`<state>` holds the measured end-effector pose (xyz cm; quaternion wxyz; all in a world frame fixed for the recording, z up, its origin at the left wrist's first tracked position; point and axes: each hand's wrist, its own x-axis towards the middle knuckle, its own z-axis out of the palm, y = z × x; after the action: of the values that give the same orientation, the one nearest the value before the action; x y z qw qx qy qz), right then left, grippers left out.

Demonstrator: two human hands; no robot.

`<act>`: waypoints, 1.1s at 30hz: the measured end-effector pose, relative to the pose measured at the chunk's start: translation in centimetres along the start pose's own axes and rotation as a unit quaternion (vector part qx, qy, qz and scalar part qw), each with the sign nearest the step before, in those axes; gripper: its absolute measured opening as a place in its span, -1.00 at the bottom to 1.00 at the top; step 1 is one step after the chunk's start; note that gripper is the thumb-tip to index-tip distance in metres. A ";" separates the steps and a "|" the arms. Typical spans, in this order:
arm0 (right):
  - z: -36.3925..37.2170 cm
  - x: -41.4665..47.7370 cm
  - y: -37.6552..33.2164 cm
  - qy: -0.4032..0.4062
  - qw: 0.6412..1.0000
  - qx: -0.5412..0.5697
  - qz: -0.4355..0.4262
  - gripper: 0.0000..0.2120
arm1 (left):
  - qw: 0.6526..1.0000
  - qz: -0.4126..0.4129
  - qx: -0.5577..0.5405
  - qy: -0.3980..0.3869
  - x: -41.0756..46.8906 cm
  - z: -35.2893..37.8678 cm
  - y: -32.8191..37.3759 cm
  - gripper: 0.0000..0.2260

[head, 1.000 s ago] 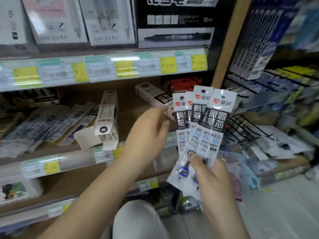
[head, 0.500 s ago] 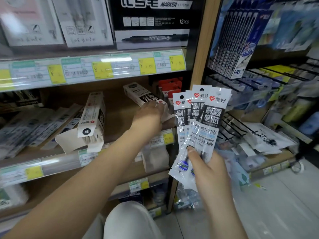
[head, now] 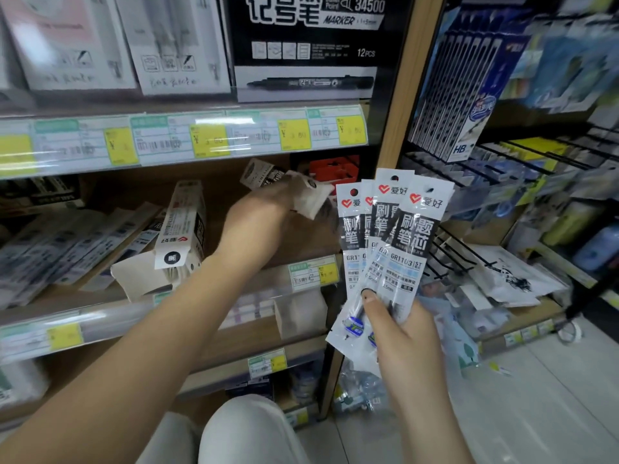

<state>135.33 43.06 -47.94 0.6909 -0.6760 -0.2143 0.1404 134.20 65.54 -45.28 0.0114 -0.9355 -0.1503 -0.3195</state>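
the left hand has reached deeper into the shelf and now curls round a slim cardboard carton, blurred mid-lift. the right hand pinches four glossy, flat refill packets fanned upright just beside it; restocking seems underway, and next the carton's mouth must face the packets

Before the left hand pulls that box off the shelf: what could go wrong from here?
The right hand pinches the fanned refill packets only near their lower ends, so one could slip out. The left hand reaches the box in a blur; its hold may be loose. The left forearm lies close to the open carton at the shelf edge and might knock it.
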 end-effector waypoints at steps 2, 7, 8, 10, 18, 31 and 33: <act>0.7 0.1 0.0 -0.004 1.000 0.016 0.001 -0.85 | 0.997 0.004 -0.037 0.070 -1.0 -2.0 0.0 -0.92; 3.7 0.8 0.7 -0.034 0.998 0.060 0.000 -0.82 | 0.974 0.029 -0.112 0.195 -4.6 -4.6 0.3 -0.89; 4.3 0.8 0.7 -0.047 0.997 0.053 -0.003 -0.74 | 0.970 0.025 -0.125 0.206 -5.3 -4.8 0.1 -0.90; 5.4 0.8 0.3 -0.071 0.995 0.068 -0.007 -0.69 | 0.964 0.016 -0.156 0.216 -6.3 -5.2 -0.2 -0.85; 6.2 -0.1 -0.8 -0.144 0.937 0.316 0.046 -0.55 | 0.945 0.065 -0.208 0.245 -9.4 -8.4 0.2 -0.89; 8.3 -3.2 2.3 -0.161 0.798 0.534 0.228 -0.16 | 0.877 -0.068 -0.437 0.185 -15.7 -10.2 1.4 -0.83; 9.0 -3.9 3.4 -0.149 0.801 0.508 0.279 -0.24 | 0.871 -0.130 -0.440 0.178 -17.5 -8.3 0.9 -0.89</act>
<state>127.83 49.22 -51.78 0.8259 -0.2293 -0.0149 0.5149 116.36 58.94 -49.15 -0.4166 -0.7431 -0.1103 -0.5119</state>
